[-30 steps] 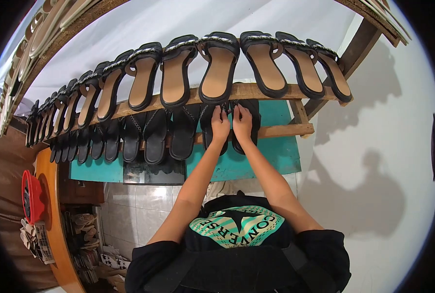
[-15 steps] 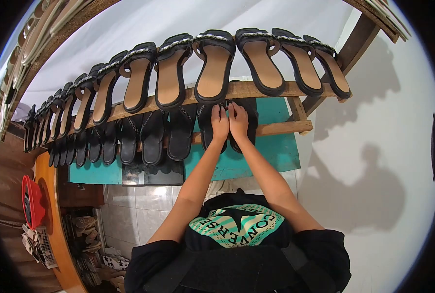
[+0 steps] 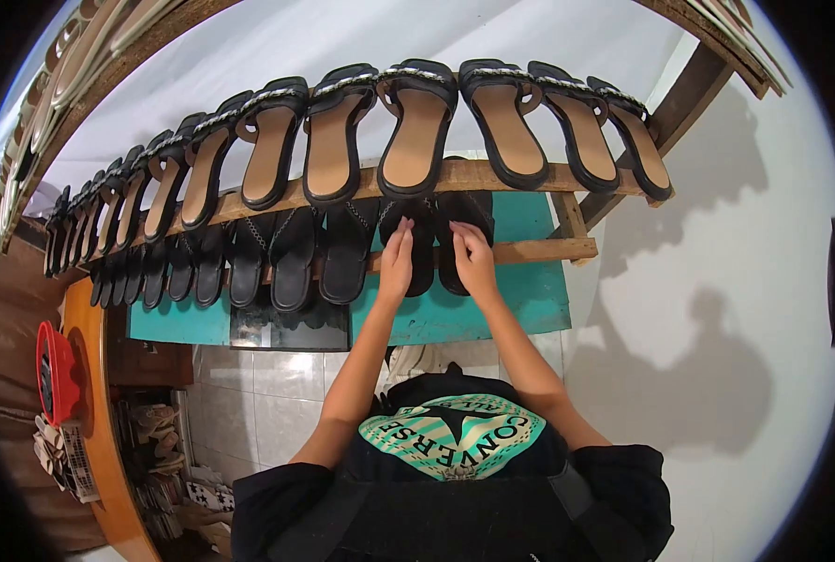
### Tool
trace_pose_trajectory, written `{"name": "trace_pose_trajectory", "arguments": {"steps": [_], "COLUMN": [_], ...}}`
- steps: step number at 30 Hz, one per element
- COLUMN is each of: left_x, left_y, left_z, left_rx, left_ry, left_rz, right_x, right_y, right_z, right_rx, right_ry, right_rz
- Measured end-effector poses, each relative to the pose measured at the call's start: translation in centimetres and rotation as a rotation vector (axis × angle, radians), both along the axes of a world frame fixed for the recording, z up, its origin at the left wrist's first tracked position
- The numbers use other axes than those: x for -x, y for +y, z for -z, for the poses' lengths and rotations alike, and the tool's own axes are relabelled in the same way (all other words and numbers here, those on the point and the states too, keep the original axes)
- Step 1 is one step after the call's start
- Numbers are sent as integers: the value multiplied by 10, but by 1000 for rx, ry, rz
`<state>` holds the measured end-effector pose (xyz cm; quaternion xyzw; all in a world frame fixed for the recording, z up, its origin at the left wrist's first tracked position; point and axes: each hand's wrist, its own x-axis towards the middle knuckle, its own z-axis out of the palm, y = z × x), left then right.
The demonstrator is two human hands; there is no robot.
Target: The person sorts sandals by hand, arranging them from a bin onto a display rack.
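Note:
My left hand [image 3: 398, 259] is at a black sandal [image 3: 421, 248] on the lower rack rail, near its left side. My right hand [image 3: 474, 259] is beside another black sandal [image 3: 452, 272] just to the right. The fingers of both hands point up the rack and lie close together; whether they grip the sandals I cannot tell. Several black sandals stand in a row along the lower rail, to the left of my hands. Above them, tan-soled sandals with braided straps [image 3: 416, 140] lean along the upper rail [image 3: 370, 180].
Under the rack is a teal surface [image 3: 530, 290]. A red basin [image 3: 59, 373] stands at the left by an orange wooden edge [image 3: 89, 375], above shelves of stacked footwear [image 3: 155, 431]. A wooden post [image 3: 689, 98] and white wall [image 3: 679, 356] are at the right.
My hands have moved apart and slightly down from the tops of the two black sandals. Those two sandals now stand side by side, more fully in view.

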<state>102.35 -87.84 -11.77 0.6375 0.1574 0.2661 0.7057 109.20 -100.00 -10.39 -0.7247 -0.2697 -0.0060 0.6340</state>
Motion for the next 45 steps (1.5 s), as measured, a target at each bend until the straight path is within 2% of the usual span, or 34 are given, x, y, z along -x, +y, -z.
{"name": "trace_pose_trajectory", "arguments": {"steps": [4, 6, 7, 11, 18, 20, 25, 32, 40, 45], "left_x": [40, 60, 69, 109, 190, 228, 355, 506, 634, 705], "left_y": [-19, -30, -34, -37, 11, 25, 57, 92, 110, 135], "left_z": [-9, -14, -14, -20, -34, -40, -59, -52, -57, -55], "left_rx": [-258, -280, -311, -296, -290, -231, -269, -255, -197, -195], "left_ry": [22, 17, 15, 69, 0, -42, 142, 159, 161, 161], "left_rz": [-104, -148, -168, -169, -430, -554, -774, -1039, -1319, -1426], "right_x": [29, 46, 56, 87, 155, 186, 293, 430, 553, 620], "right_y": [-15, -20, -22, -11, 52, 76, 142, 212, 271, 325], "right_z": [-6, -4, -6, -17, -32, -37, -47, -46, -52, -48], "right_rx": [36, 139, 138, 129, 73, 64, -17, -89, -54, -79], "right_ry": [-94, -250, -226, -304, -270, -292, -262, -257, -136, -184], "right_rz": [-31, -78, -100, -167, -418, -492, -695, -917, -1190, -1316]}}
